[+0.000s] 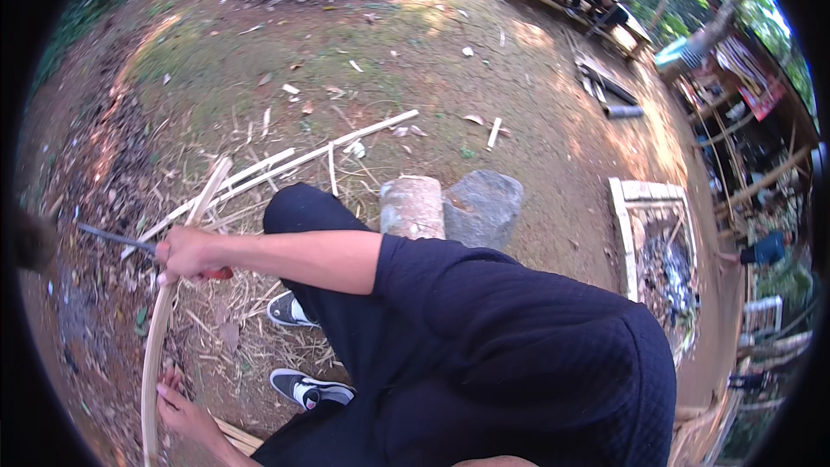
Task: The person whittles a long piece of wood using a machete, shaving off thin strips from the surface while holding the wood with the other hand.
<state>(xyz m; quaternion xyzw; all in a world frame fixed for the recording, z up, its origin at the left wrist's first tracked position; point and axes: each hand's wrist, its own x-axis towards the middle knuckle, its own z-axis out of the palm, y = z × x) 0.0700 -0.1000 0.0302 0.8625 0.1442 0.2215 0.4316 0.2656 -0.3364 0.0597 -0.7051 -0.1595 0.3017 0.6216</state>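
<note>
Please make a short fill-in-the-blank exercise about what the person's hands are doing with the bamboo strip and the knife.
1. The right hand grips a knife with a ____ handle.
2. The left hand holds the lower end of the long, pale bamboo ____.
3. The knife's dark metal blade points toward the picture's ____ edge.
4. The black sneakers have ____ soles.

Missing words: red; strip; left; white

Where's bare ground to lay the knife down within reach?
Crowded: bamboo strips and shavings litter the ground around the right hand, the left hand and the shoes. Freer: bare dirt beyond the strips, and the patch between the stone and the white-edged pit.
</note>
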